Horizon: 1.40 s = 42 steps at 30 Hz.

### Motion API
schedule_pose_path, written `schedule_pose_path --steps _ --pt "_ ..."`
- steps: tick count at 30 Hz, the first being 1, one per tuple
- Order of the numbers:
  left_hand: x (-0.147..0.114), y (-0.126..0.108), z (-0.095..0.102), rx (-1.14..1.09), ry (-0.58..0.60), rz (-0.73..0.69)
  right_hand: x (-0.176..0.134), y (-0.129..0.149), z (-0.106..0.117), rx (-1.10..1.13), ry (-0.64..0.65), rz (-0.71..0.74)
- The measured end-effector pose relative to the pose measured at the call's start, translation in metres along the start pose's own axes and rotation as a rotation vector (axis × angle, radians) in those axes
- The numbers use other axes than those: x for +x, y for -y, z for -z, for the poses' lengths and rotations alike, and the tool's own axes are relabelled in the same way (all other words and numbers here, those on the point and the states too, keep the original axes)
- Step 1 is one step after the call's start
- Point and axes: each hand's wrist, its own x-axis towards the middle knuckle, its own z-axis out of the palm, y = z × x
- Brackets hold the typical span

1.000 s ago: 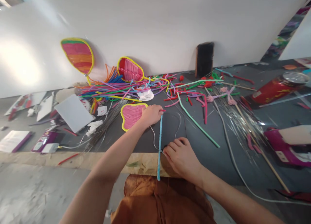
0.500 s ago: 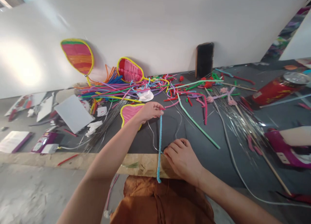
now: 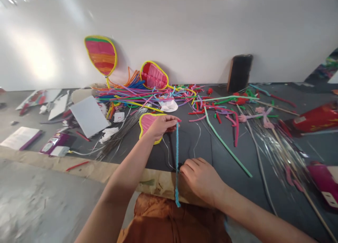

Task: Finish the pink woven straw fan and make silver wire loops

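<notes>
From the head camera we see our left hand (image 3: 162, 126) pinched tight on the upper end of a fuzzy, straight blue stem (image 3: 177, 148), which runs down from the fingertips past the table edge to a small hooked tip. Our right hand (image 3: 202, 178) curls low beside it, near a thin, smooth, wavy wire (image 3: 168, 153), though we cannot tell whether its fingers grip anything. Around them on the matte dark table (image 3: 224, 165) we have a ribbed pink panel (image 3: 148, 123) with a wavy yellow rim, partly behind our left hand, and a bent mint stem (image 3: 232, 151).
</notes>
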Motion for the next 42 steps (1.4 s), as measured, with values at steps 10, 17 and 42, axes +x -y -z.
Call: schedule_pose_path --steps 10,17,42 --pt "-0.006 0.001 0.002 -0.152 0.008 -0.07 -0.002 0.002 -0.005 0.204 -0.06 0.015" --pt "-0.005 0.004 0.003 -0.147 0.023 -0.058 -0.005 0.003 -0.008 0.256 -0.074 0.033" --pt "0.0 0.013 0.01 -0.283 -0.003 0.01 0.004 -0.006 -0.002 0.262 -0.015 0.143"
